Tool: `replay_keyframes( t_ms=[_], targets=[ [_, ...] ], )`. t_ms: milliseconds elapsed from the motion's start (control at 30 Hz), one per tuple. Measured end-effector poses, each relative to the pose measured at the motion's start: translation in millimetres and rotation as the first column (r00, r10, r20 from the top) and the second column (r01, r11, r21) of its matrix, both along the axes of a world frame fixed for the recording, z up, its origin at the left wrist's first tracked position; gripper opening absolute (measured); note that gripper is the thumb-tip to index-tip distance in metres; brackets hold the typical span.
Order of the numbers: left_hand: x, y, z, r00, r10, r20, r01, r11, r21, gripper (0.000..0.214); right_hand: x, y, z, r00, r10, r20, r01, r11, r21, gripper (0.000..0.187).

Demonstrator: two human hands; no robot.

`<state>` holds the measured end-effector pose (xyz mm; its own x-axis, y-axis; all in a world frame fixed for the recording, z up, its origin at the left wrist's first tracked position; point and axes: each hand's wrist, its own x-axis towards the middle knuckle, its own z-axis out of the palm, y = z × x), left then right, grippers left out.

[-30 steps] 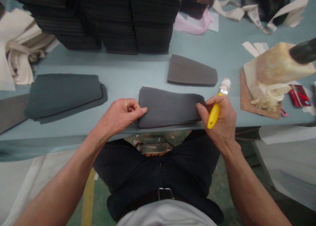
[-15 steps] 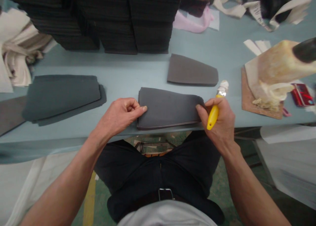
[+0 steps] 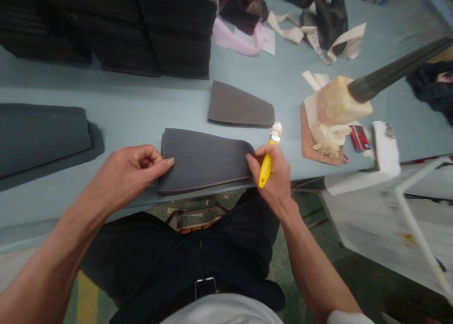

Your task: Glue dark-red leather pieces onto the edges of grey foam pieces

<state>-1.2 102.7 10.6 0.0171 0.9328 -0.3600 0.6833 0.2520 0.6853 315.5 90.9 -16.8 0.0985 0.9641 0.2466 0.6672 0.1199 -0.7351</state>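
Note:
A dark grey tapered panel [image 3: 205, 161] lies at the table's front edge on top of at least one other, their edges showing along the left and bottom. My left hand [image 3: 136, 168] is closed on its wide left end, thumb on top and the other fingers curled. At the narrow right end, my right hand [image 3: 274, 173] pinches the rounded corner between thumb and finger. That same hand also carries a yellow-handled brush [image 3: 266, 166], its whitish bristles pointing away from me. Just behind lies a smaller brownish-grey tapered stack [image 3: 240, 104].
Tall stacks of dark pieces [image 3: 177, 36] stand at the back left. More dark green-grey panels [image 3: 42, 137] lie at left. On the right, a crusted cream container [image 3: 336, 106] with a dark rod sits on a brown board [image 3: 307, 140], near a red packet [image 3: 360, 138]. Fabric scraps [image 3: 244, 38] lie behind.
My view has swung to the right, so the table and its contents appear further left. Both hands keep their hold on the panel's ends, and the brush stays in my right hand.

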Motion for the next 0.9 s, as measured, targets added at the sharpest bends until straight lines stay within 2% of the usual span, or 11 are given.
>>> replay_keyframes(
  t_ms=[367,900],
  targets=[
    [0.7,4.0,-2.8,0.995,0.036,-0.089,-0.039,0.999,-0.032,0.060,5.4,-3.3,2.2,0.995,0.074,-0.071,-0.072,0.997,0.029,0.015],
    [1.6,3.8,-3.5,0.993,0.042,-0.110,-0.044,0.999,-0.019,0.064,10.1,-1.5,-9.0,0.999,0.032,-0.031,-0.032,0.999,-0.004,0.017]
  ],
)
